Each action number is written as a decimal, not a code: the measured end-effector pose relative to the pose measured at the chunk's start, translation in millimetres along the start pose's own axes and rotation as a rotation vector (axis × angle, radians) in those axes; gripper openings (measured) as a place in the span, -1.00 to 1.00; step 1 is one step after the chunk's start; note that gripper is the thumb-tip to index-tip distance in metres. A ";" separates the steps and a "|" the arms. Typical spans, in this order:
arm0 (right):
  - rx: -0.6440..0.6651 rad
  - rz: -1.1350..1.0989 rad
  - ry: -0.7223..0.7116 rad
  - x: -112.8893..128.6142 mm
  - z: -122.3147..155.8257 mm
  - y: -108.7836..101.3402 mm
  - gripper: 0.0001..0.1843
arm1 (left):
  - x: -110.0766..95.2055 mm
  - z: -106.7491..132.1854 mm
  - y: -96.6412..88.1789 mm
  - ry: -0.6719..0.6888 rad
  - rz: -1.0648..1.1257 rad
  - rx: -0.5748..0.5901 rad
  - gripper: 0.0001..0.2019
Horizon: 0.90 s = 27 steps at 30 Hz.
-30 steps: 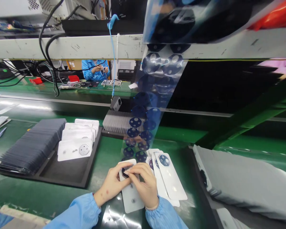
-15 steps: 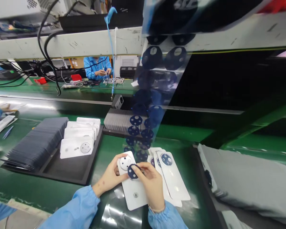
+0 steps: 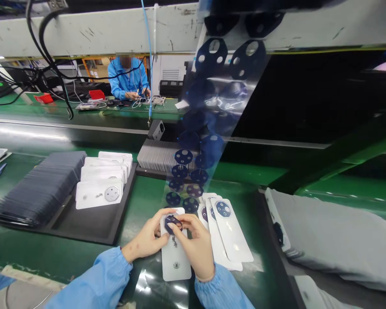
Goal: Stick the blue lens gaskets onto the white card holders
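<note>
My left hand grips the upper left edge of a white phone back cover that stands tilted over the green bench. Between the thumb and fingers of my right hand is a dark blue camera sticker with round holes. It lies over the round camera area near the cover's top; the fingers partly hide whether it sits flush. Just right of my right hand, several white covers overlap in a fan, dark blue discs on their camera areas.
A black tray at left holds a row of dark sheets and white covers. A clear strip of blue stickers hangs ahead. Grey-covered stacks stand right. A person in blue works across the bench.
My right hand has brought the sticker up over the cover's camera area, which showed white before. The cover has turned more upright. The camera view has shifted slightly.
</note>
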State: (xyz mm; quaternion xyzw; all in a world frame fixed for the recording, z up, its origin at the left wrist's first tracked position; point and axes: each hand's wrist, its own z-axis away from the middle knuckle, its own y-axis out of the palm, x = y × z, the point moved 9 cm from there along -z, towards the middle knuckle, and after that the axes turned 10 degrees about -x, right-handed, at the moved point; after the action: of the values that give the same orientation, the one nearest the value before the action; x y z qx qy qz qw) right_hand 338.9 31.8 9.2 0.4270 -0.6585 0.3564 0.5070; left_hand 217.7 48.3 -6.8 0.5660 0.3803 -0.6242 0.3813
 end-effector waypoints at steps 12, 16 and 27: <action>0.011 0.029 -0.035 1.5 3.3 2.9 -0.91 | -8.4 1.4 -3.0 0.072 -0.056 0.007 -0.43; 0.016 0.022 -0.039 1.4 2.8 3.4 -0.90 | -8.7 1.2 -1.6 0.069 -0.043 0.018 -0.43; -0.002 0.017 -0.034 6.1 1.9 2.6 -0.90 | -12.1 0.5 -1.4 0.096 -0.055 0.014 -0.44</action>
State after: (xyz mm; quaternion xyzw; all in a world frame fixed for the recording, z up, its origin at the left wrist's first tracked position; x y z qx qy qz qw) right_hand 335.1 29.9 14.5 0.4269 -0.6709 0.3526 0.4932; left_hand 217.0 48.9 5.4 0.5873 0.4092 -0.6092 0.3412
